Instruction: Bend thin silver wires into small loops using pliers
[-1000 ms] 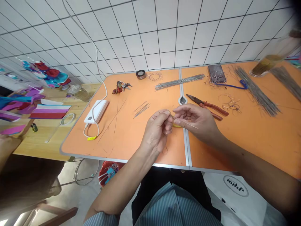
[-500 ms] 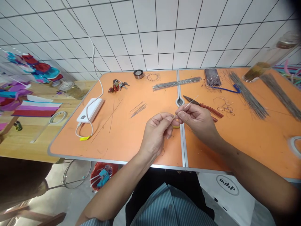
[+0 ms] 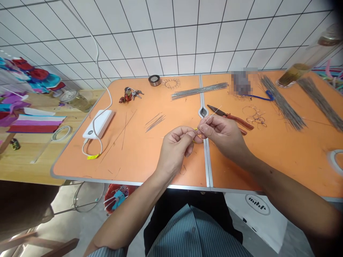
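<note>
An orange tabletop [image 3: 144,160], split by a metal seam [image 3: 207,166], stands against a white-tiled wall [image 3: 160,41], with pliers [image 3: 237,120], a bundle of wires [image 3: 199,91] and a white box [image 3: 98,124] spread across it. Over the seam, the right hand [image 3: 225,135] pinches a thin wire [image 3: 213,115] between thumb and forefinger, one end slanting up toward the pliers, while the left hand [image 3: 174,144] has its fingers closed on the lower part, just beside the right fingertips.

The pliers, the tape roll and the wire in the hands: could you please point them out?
Pliers [image 3: 227,116]: head view, near the pivot.
Tape roll [image 3: 155,83]: head view, on its outer side.
Wire [image 3: 213,115]: head view, on its slanting upper stretch.
</note>
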Tool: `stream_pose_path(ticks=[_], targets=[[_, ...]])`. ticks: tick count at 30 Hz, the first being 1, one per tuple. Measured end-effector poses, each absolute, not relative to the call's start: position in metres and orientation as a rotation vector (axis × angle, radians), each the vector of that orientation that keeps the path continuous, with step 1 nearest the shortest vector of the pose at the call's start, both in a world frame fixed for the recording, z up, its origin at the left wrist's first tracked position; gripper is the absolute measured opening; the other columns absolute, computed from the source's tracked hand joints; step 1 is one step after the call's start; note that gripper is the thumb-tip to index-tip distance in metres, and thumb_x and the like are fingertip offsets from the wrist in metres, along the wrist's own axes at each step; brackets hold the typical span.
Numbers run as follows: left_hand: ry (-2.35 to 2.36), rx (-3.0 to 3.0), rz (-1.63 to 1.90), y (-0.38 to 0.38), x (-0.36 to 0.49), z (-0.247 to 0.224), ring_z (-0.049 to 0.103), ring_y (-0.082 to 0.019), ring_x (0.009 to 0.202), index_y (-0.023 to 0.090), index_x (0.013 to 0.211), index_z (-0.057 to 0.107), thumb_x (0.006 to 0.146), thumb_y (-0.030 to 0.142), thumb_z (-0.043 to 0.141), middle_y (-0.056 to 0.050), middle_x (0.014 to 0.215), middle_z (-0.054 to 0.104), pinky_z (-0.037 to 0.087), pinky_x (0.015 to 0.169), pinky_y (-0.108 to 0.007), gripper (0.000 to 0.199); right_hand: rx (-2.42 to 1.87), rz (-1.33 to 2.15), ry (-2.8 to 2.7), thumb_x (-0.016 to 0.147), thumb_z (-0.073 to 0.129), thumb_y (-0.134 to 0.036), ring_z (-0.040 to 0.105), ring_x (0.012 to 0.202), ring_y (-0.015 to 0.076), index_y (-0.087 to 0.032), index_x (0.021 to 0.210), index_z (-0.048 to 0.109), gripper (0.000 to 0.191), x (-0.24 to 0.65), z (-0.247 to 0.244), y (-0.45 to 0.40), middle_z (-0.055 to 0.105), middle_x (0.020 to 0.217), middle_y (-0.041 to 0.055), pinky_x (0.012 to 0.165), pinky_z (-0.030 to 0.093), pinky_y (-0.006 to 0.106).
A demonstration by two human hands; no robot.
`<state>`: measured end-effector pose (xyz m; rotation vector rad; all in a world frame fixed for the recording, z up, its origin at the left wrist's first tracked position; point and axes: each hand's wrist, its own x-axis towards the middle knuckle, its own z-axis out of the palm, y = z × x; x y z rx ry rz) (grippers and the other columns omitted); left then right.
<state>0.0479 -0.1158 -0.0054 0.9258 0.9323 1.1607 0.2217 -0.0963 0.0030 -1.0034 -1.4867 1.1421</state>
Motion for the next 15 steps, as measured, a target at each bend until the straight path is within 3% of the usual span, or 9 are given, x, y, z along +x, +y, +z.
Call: stream_pose_path(ticks=[6, 15], targets=[[0.940, 0.941, 1.172, -0.1170, 0.0476, -0.0052, 0.048, -0.007, 0.051, 0.018, 0.083, 0.076, 0.091, 0.030, 0.078, -0.004, 0.079, 0.079, 0.036, 0.049, -0.022, 0.015, -0.993, 1.168, -1.493, 0.097, 0.079, -0.050, 0.066, 0.078, 0.0178, -0.024, 0.086, 0.070, 0.030, 0.2229, 0.0010, -0.0958, 0.071, 0.084, 0.0028, 0.074, 0.057, 0.033], [0.972, 0.989, 1.199, -0.1194, 0.0461, -0.0068, 0.049, -0.007, 0.053, 0.019, 0.087, 0.078, 0.095, 0.028, 0.075, -0.004, 0.082, 0.080, 0.039, 0.050, -0.022, 0.012, -1.018, 1.091, -1.506, 0.096, 0.081, -0.058, 0.067, 0.081, 0.0191, -0.024, 0.087, 0.072, 0.036, 0.2223, 0.0008, -0.0963, 0.072, 0.085, 0.0032, 0.076, 0.058, 0.035]])
